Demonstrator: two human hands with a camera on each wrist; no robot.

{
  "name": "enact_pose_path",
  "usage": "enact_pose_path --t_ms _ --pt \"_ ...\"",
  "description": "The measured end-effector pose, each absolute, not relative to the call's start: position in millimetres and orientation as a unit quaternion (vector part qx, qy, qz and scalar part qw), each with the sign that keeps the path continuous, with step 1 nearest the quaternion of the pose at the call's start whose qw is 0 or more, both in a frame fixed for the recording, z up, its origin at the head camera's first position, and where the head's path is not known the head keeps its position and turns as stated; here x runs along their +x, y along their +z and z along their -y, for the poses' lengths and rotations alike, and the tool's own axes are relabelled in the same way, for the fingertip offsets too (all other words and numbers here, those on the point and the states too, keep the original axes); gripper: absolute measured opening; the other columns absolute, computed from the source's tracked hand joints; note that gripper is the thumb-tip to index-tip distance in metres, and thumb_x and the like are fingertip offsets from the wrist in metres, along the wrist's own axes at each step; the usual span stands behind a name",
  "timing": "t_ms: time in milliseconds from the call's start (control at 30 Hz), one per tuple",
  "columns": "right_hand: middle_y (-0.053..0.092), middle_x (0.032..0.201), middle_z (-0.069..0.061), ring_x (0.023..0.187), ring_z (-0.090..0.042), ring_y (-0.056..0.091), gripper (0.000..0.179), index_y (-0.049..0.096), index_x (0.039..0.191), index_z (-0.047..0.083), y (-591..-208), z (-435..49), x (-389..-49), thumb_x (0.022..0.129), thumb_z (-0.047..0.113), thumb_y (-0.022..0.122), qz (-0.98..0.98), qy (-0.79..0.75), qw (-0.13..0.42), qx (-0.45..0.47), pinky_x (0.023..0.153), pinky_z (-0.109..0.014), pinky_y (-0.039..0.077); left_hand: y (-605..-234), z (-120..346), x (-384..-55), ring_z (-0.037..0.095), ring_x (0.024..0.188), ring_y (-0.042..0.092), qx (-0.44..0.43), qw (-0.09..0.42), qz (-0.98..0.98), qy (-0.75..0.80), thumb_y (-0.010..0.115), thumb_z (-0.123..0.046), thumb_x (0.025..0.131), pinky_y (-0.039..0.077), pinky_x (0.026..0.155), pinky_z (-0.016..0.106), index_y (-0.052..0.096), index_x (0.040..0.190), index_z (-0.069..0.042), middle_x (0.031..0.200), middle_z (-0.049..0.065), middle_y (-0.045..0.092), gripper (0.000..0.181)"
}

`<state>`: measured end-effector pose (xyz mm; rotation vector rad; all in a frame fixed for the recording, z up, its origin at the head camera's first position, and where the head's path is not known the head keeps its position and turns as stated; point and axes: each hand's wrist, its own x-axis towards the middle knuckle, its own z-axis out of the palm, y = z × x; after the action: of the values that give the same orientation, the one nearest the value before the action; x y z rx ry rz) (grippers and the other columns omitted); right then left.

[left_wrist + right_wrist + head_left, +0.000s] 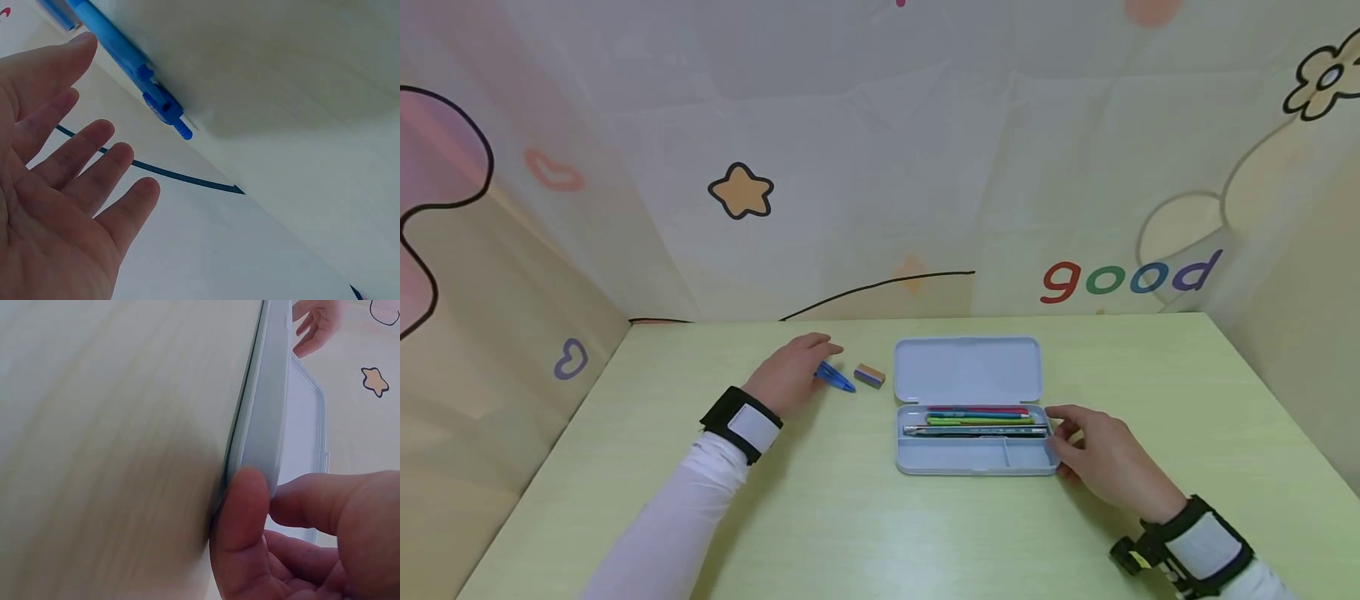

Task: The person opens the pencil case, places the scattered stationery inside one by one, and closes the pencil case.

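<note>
A blue drawing compass [835, 377] lies on the table at the left, its slim end towards a small eraser [869, 376]. My left hand [790, 372] is over the compass's near end; in the left wrist view its fingers [94, 194] are spread and hold nothing, with the compass [128, 59] beside the thumb. To the right stands a pale blue pencil case [951, 457] with its lid [967, 369] laid back. My right hand [1108, 458] pinches the case's right end, thumb and finger at the side wall [265, 425] in the right wrist view.
Several pencils [981, 422] lie in the back compartment of the case. The front part has a small divider [1006, 452]. A printed cloth [880, 167] hangs along the back edge of the pale wooden table [850, 517] and down its sides.
</note>
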<state>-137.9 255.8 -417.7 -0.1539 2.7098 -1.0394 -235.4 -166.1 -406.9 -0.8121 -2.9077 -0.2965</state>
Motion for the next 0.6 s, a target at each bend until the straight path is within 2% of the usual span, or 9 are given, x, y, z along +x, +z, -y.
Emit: enact_pose_path --t_ms 333,600 --pt "0.063 0.1 -0.01 0.069 -0.018 0.063 0.05 0.051 0.147 -0.009 -418.4 -256.5 -138.5 0.103 0.008 0.067 -0.926 -0.356 0.119 -0.051 0.059 -0.029 0.056 -410.4 167.4 -242.8 0.036 0.131 0.061 -0.281 0.046 0.955 -0.078 0.082 0.002 0.091 0.047 0.113 0.045 0.072 0.13 0.0 0.137 0.021 0.066 0.041" --pt "0.063 0.1 -0.01 0.069 -0.018 0.063 0.05 0.051 0.148 -0.009 -417.7 -256.2 -138.3 0.103 0.008 0.068 -0.925 -0.357 0.12 -0.047 0.06 -0.028 0.056 -414.8 168.7 -246.4 0.033 0.114 0.07 -0.273 0.045 0.959 -0.062 0.083 -0.001 0.09 0.056 0.099 0.047 0.076 0.123 -0.003 0.124 0.014 0.072 0.034"
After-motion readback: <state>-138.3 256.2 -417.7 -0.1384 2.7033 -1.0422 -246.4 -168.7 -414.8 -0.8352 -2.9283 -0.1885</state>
